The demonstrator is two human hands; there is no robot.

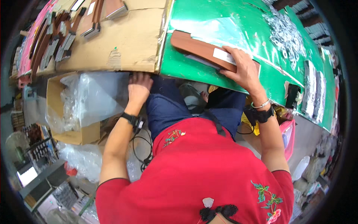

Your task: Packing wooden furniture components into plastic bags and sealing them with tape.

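Observation:
My right hand (242,70) is closed round the right part of a long, reddish-brown wood-coloured bar (197,46) with a white label on it. The bar lies at a slant near the front edge of the green tabletop (186,71). A clear plastic bag (220,31) is spread flat just behind it. My left hand (140,87) is at the front edge of the cardboard sheet (130,56), close to my lap. Its fingertips are in shadow under that edge, so whether they hold anything is hidden.
Several brown and grey bars (48,41) lie at the far left on the cardboard. Small metal parts (285,35) are heaped on the green top, near wrapped strips (313,89) at the right. Below the left side stands an open carton (71,134) with plastic bags; cables (149,149) hang beside me.

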